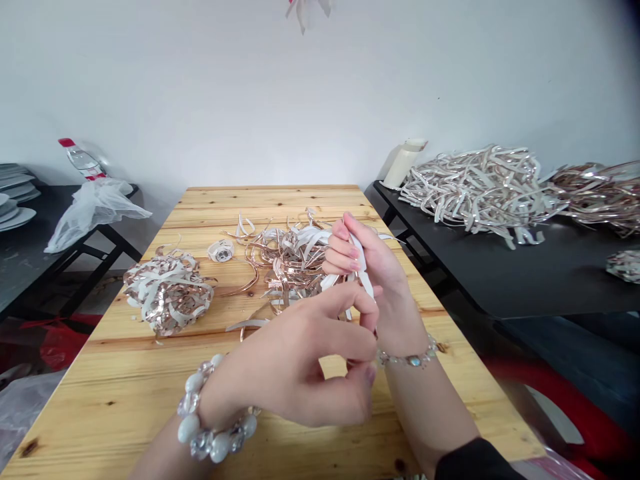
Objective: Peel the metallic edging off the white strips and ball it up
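My right hand [373,273] is closed round a white strip [364,277], its thumb and fingers pinching it above the table. From there the strip runs down behind the bent fingers of my left hand [310,360]. That hand is curled closed in front, wearing a bracelet of large beads; its grip on the strip's lower part is partly hidden by its own fingers. Just beyond both hands lies a loose heap of rose-gold and white strips [287,263]. A crumpled ball of the same strips [170,293] rests at the left, and a small white roll [221,251] sits between them.
The wooden table [270,200] meets a pale wall. On the black table at the right are a big pile of silvery strips [480,190], a rose-gold pile [600,190] and a white cylinder [404,163]. Stacked plates [15,217], a bottle [85,160] and white netting [95,203] stand left.
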The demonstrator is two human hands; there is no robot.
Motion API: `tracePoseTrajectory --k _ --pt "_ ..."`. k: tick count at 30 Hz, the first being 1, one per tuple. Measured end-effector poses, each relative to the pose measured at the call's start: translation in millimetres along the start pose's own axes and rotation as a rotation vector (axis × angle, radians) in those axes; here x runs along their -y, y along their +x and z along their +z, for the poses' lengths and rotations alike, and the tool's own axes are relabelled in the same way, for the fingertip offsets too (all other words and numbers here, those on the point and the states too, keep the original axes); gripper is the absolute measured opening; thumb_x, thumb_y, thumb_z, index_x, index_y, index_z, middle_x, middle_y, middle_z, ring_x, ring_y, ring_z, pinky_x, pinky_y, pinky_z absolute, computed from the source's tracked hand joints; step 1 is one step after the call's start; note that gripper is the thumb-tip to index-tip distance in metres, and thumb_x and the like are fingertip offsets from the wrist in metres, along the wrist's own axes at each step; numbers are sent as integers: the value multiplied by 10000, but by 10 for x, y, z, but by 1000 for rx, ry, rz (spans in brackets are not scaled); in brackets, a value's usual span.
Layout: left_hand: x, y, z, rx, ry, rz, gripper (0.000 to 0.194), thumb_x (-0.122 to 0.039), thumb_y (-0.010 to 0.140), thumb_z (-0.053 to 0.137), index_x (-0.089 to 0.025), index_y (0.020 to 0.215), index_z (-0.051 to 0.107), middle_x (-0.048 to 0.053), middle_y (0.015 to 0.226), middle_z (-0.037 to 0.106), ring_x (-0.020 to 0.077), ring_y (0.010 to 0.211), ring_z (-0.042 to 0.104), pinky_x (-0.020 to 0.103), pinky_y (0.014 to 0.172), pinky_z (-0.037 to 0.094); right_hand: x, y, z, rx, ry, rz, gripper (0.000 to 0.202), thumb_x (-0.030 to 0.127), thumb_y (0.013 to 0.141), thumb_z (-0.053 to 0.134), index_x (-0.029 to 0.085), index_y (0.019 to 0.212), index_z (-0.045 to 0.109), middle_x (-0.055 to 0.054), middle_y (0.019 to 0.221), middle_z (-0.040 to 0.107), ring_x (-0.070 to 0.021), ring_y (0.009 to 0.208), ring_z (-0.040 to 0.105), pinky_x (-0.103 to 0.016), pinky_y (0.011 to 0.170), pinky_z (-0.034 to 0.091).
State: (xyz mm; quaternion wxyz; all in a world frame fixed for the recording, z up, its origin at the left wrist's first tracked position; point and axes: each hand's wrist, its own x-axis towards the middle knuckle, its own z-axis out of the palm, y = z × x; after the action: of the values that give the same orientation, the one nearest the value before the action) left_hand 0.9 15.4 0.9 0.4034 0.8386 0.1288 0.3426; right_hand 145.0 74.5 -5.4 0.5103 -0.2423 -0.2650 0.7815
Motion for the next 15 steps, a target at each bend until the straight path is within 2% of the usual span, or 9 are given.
tracePoseTrajectory --k 3,5,7,9,10,11,13,15 --pt "-11 8 4 23 31 8 257 -62 705 540 -181 598 339 45 828 461 137 768 515 264 707 479 25 -9 0 -27 59 -10 457 386 978 390 175 574 420 104 392 267 -27 311 195 -129 320 208" --pt "-26 -13 -37 44 50 -17 225 -105 757 534 -182 607 385 54 839 496 143 780 533 279 760 492 37 -12 -9 -45 84 -52 453 362 988 365 178 577 419 103 401 260 -33 319 193 -135 328 209" --pt "-47 -58 -106 30 46 -36 218 -246 843 530 -189 646 456 59 820 549 174 821 567 344 900 474 45 -16 -17 -65 75 -146 438 373 977 396 183 583 412 103 412 250 -37 328 201 -141 342 231" --pt "-63 -111 -183 -31 31 -17 349 -468 903 461 -200 684 508 49 750 584 208 861 596 413 1034 386 41 -25 -14 -73 25 -289 419 397 952 454 190 591 405 101 428 247 -41 340 220 -147 360 263" --pt "-65 -130 -213 -88 44 -16 414 -542 910 410 -204 700 524 44 726 596 217 875 605 422 1051 363 32 -34 -5 -70 -13 -367 415 414 937 481 192 595 403 97 437 250 -44 349 235 -151 371 278" --pt "-59 -141 -233 -166 83 -38 439 -564 917 380 -206 717 536 41 723 607 216 883 609 410 1025 380 15 -47 9 -62 -57 -439 414 431 923 504 195 598 405 91 447 258 -47 361 255 -157 383 292" --pt "-20 -130 -234 -341 237 -157 356 -498 930 421 -202 781 552 41 769 622 198 857 599 356 872 443 -41 -82 55 -44 -156 -555 407 457 906 523 200 605 430 75 467 296 -57 393 308 -176 415 322" --pt "52 -83 -186 -429 398 -301 242 -420 903 521 -188 841 549 44 832 624 181 815 576 314 739 438 -119 -127 115 -44 -250 -631 395 477 904 515 209 618 472 56 488 352 -72 431 363 -202 449 352"
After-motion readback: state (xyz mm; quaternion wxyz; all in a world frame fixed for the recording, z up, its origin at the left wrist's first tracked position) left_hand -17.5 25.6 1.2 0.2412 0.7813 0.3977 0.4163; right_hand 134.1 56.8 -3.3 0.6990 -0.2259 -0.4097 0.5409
